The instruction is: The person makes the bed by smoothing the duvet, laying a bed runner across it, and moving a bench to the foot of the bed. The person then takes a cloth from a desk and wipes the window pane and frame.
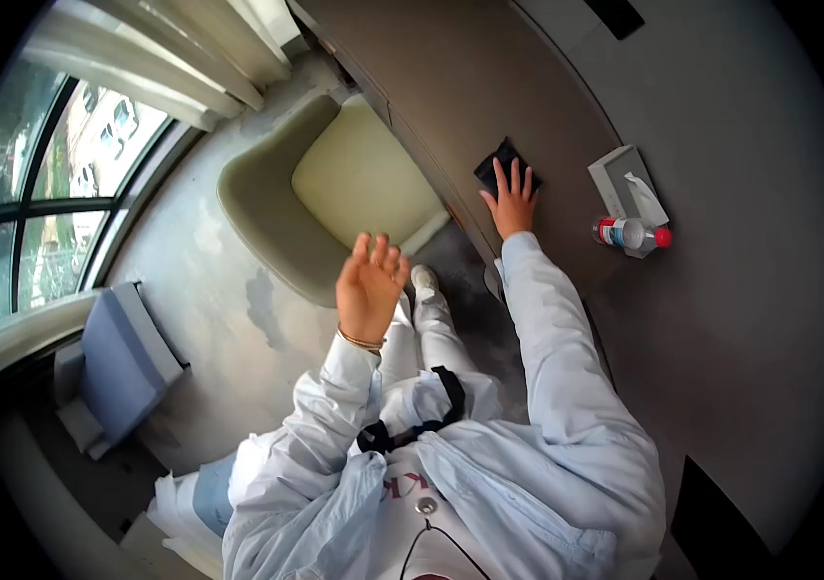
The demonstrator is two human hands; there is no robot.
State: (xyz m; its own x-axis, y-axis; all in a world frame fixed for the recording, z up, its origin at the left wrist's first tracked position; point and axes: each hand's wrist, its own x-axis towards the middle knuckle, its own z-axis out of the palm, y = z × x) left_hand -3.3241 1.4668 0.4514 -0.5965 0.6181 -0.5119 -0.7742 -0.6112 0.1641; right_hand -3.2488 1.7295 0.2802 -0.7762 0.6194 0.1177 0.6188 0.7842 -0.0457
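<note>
My right hand (513, 201) lies with its fingers spread on a black cloth-like item (499, 166) on the brown desk (470, 77). Part of that dark item is covered by my fingers. My left hand (369, 290) is raised in the air in front of my body, palm up, fingers apart and slightly curled, holding nothing. Beneath and beyond it is the green chair (363, 174). To the right of my right hand, a clear bottle (615, 232) with a red cap lies on its side against a grey tissue box (615, 179).
A window (54, 193) with pale curtains (170, 58) is at the left. Below it stands a blue and white seat (127, 362). The green chair is close to the desk's edge, and my feet are on the grey floor (209, 251) beside it.
</note>
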